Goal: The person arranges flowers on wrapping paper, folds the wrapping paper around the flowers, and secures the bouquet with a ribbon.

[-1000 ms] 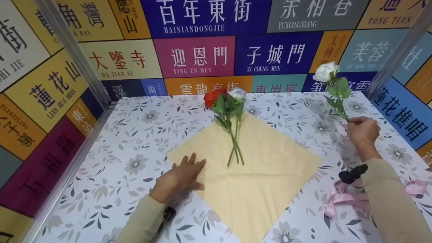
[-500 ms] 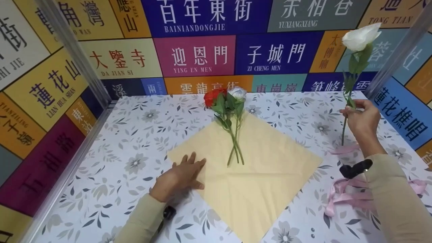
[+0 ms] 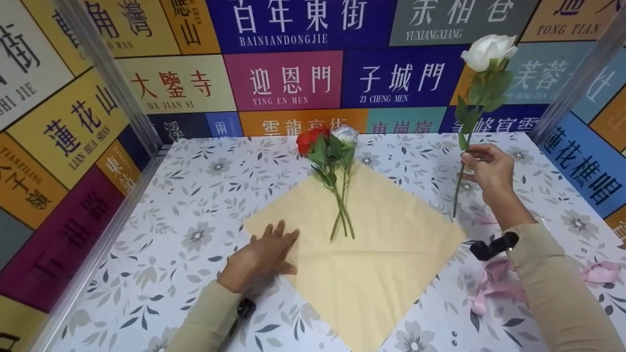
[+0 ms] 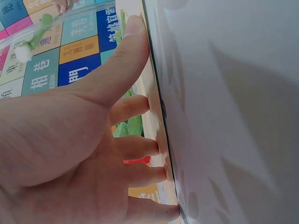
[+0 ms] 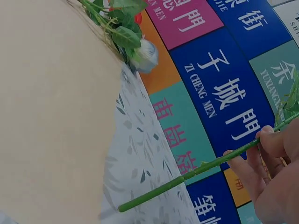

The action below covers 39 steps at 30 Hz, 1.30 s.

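My right hand point(image 3: 491, 171) pinches the green stem of a white rose point(image 3: 489, 53) and holds it upright, bloom high, over the right part of the table. In the right wrist view the bare lower stem point(image 5: 159, 190) slants down from between thumb and fingers. My left hand point(image 3: 261, 256) rests with spread fingers on the left corner of a beige sheet of wrapping paper point(image 3: 381, 283); the left wrist view shows its fingertips point(image 4: 161, 173) pressing there. On the paper's upper part lie a red rose point(image 3: 311, 141) and a pale bluish-white rose point(image 3: 344, 135), their stems crossed.
A pink ribbon point(image 3: 496, 288) lies loosely on the right side of the table, partly under the right forearm. The floral-patterned table point(image 3: 195, 205) is bounded by panels point(image 3: 283, 80) with colourful lettering at the back and both sides.
My right hand has lifted the white rose off the right side, turned it upright and brought it left toward the paper. The left hand and the laid roses stay put.
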Tool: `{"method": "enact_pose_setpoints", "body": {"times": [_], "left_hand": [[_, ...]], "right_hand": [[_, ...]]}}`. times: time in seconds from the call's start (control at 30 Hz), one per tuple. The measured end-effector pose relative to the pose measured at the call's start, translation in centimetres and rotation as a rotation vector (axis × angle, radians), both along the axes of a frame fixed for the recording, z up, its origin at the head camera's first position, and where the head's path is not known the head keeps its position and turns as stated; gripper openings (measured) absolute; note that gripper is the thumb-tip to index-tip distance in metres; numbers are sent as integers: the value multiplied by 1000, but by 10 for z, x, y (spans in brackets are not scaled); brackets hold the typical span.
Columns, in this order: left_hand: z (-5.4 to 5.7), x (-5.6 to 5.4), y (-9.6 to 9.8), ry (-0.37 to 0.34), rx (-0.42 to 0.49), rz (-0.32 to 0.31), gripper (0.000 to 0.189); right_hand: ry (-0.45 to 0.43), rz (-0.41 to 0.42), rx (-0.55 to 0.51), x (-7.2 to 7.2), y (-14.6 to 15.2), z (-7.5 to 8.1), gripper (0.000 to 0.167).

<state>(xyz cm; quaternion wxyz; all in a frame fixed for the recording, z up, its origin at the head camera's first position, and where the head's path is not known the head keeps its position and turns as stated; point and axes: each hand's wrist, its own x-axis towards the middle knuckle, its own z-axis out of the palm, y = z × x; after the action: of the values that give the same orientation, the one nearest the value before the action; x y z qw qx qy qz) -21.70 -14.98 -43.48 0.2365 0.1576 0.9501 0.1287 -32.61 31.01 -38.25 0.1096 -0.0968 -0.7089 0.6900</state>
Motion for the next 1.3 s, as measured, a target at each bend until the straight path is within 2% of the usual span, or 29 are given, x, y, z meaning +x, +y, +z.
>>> {"method": "enact_pose_setpoints", "body": {"times": [0.07, 0.3, 0.47, 0.7, 0.83, 0.97, 1.3], "left_hand": [[0, 0, 0, -3, 2, 4, 92], [0, 2, 0, 15, -5, -9, 89], [-1, 1, 1, 15, 0, -14, 90], [1, 2, -1, -3, 16, -6, 89], [2, 4, -1, -21, 36, 0, 87], [3, 4, -1, -25, 44, 2, 88], [2, 3, -2, -2, -7, -21, 89]], "right_hand": [[-13, 29, -4, 0, -10, 0, 17], [-125, 147, 112, -1, -47, 2, 31], [-152, 260, 198, -1, -73, 0, 41], [-169, 397, 158, -2, -114, -7, 44], [-199, 429, 128, -4, -135, -12, 43], [-220, 423, 122, -7, -153, -17, 42], [-334, 412, 83, -16, -186, -31, 43]]}}
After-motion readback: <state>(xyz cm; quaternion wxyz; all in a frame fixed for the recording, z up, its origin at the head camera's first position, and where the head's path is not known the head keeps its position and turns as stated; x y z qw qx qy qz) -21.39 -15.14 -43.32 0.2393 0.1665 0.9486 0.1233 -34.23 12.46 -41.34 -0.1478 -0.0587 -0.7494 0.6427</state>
